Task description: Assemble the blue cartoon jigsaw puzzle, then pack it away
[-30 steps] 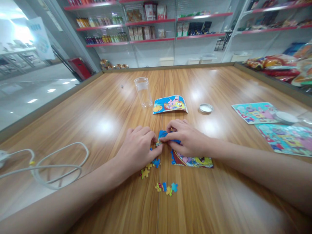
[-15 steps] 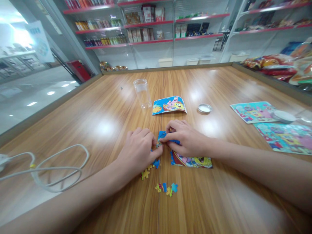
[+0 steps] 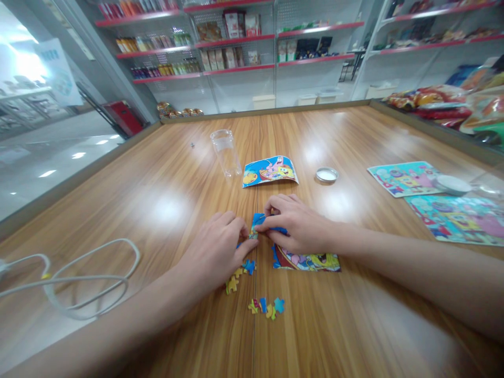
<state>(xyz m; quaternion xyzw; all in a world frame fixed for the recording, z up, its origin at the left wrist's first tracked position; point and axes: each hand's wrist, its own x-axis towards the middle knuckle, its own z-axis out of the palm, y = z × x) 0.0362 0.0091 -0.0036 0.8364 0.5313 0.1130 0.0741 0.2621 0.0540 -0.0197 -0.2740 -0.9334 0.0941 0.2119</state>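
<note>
My left hand (image 3: 222,244) is closed, thumb and forefinger around the edge of a small jigsaw puzzle piece (image 3: 253,233). Fingers of my right hand (image 3: 293,223) meet it from the other side, pinched at the same spot, partly covering a blue puzzle section (image 3: 258,218). Under and in front of the right hand lies a joined puzzle section (image 3: 307,260) with a yellow cartoon figure. Loose yellow and blue pieces (image 3: 249,266) lie beside the left hand, partly hidden by it. Several more loose pieces (image 3: 271,308) lie nearer to me.
Beyond my hands stand a curled picture card (image 3: 271,171), a clear plastic jar (image 3: 227,155) and a round metal-rimmed lid (image 3: 326,175). Two cartoon sheets (image 3: 459,218) lie at right with a white lid (image 3: 454,185). A white cable (image 3: 134,257) loops at left.
The view has shifted slightly, so everything sits a little further left. Both hands stay together at the puzzle piece, with only slight finger movement.
</note>
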